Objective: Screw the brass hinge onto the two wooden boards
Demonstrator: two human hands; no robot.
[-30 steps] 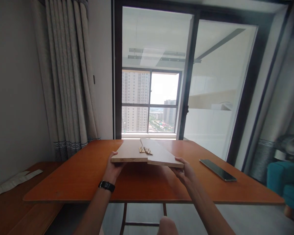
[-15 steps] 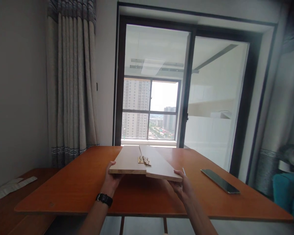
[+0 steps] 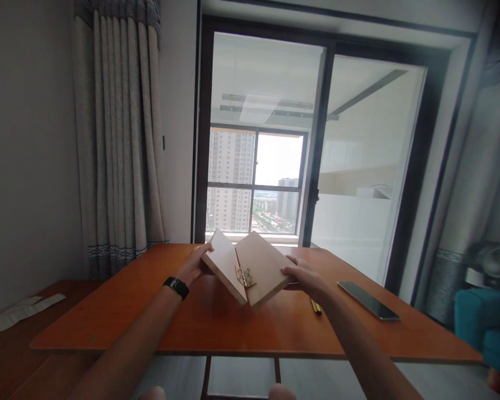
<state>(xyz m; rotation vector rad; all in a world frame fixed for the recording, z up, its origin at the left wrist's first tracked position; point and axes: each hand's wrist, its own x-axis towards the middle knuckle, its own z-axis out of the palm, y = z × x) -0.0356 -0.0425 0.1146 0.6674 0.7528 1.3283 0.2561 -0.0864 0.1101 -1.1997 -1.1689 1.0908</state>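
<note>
Two pale wooden boards are joined by a brass hinge (image 3: 245,276) with screws standing up from its leaves. Folded into a V, the boards are raised at their outer edges. My left hand (image 3: 198,264) grips the outer edge of the left board (image 3: 225,266), and a black watch is on that wrist. The outer edge of the right board (image 3: 264,261) is held in my right hand (image 3: 302,275), thumb on top and fingers partly hidden beneath. Whether the boards' lower middle touches the table I cannot tell.
The orange-brown table (image 3: 150,311) spans the front. A phone (image 3: 367,300) lies at the right; a yellow-and-black tool (image 3: 315,306) lies near my right forearm. A teal chair (image 3: 481,316) and a fan (image 3: 494,260) stand far right, and pale strips (image 3: 23,314) lie at the left.
The boards have gone from nearly flat to a V, their outer edges turned upward by both hands. The yellow-and-black tool now shows beside my right forearm.
</note>
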